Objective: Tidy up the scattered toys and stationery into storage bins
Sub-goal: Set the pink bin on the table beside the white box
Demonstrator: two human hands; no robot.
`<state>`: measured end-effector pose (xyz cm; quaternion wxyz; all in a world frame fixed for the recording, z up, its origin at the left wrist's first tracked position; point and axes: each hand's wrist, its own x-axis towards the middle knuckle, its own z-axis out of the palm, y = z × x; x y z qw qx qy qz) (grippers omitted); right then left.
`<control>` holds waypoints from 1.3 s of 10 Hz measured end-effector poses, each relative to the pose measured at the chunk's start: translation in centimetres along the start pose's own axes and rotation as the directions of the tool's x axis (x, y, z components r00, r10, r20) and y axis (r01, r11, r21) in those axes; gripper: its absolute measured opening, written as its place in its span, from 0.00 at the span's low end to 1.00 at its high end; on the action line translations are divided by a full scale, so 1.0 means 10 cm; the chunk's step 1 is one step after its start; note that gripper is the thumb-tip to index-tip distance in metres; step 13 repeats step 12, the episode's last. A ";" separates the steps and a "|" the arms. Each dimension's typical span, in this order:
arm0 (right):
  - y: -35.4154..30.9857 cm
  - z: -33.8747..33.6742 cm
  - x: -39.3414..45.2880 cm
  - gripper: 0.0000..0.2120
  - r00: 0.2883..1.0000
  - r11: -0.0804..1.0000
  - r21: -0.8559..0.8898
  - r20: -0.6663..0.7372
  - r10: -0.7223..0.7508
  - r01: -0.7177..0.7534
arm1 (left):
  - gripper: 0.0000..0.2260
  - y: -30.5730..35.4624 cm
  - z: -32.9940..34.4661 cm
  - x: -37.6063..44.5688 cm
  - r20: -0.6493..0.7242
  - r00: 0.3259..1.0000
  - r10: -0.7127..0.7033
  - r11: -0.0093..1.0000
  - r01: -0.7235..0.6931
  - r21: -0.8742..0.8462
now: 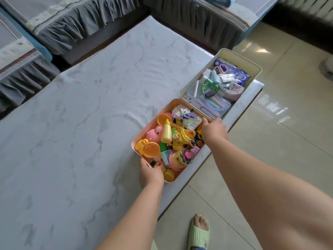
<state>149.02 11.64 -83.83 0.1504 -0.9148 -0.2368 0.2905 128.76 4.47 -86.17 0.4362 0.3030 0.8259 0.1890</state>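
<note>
An orange bin (163, 109) full of colourful plastic toys sits at the right edge of the marble table (81, 114). My left hand (150, 173) grips its near corner, fingers curled over the rim. At the bin's far right corner my right hand (213, 131) grips the rim. Directly behind it stands a white bin (239, 57) holding stationery: scissors, a clear pencil case, chalk-like sticks and a blue packet. The two bins touch end to end.
Grey-skirted sofas (72, 29) border the table at the back and left. Glossy tiled floor (279, 123) lies to the right. My foot in a green slipper (199, 231) stands on the floor by the table's near right edge.
</note>
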 end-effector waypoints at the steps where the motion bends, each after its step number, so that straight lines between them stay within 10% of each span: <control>1: 0.00 -0.02 0.05 0.27 0.999 1.000 0.008 -0.028 0.017 -0.017 | 0.18 0.01 0.02 -0.01 0.016 1.000 0.012 1.000 -0.012 -0.007; 7: 0.03 0.04 0.04 0.36 0.997 0.995 0.055 -0.021 0.079 -0.078 | 0.19 -0.02 -0.06 -0.02 0.047 0.999 0.002 1.000 0.000 -0.029; 8: 0.01 0.07 -0.10 0.38 0.998 0.989 -0.143 -0.049 0.033 -0.040 | 0.21 0.04 -0.06 -0.04 0.063 0.998 -0.018 0.999 0.021 -0.036; 13: -0.39 0.04 -0.66 0.41 0.974 0.921 -0.317 0.102 -0.205 0.227 | 0.38 0.87 -0.58 -0.07 0.119 0.958 0.263 0.767 -0.282 0.577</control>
